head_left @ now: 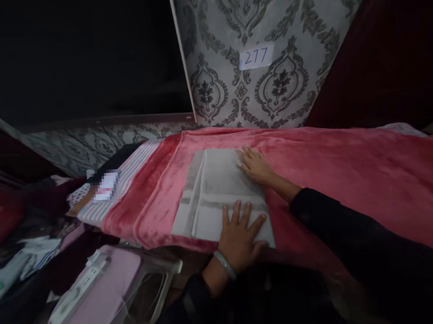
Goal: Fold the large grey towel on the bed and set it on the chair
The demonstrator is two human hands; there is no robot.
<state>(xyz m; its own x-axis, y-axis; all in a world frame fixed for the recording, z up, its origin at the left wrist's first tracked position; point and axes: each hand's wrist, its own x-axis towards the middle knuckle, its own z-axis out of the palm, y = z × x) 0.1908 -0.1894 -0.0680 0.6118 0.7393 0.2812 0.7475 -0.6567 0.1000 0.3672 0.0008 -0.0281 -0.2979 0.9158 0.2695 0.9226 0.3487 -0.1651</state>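
A folded grey cloth [220,176] with lighter bands lies flat on a pink-red plush blanket [347,169]. My left hand [238,238], with a bracelet on the wrist, rests palm down on the cloth's near part, fingers spread. On the cloth's far right edge lies my right hand [255,165], its fingers stretched out and nothing held in it. Folds run along the left side of the cloth.
Striped fabric [130,174] lies under the blanket's left end, with a blurred-out item [106,187] on it. A power strip [78,295] sits on a pink surface [116,283] at the lower left. Behind are a dark screen [87,57] and a wall label [256,57].
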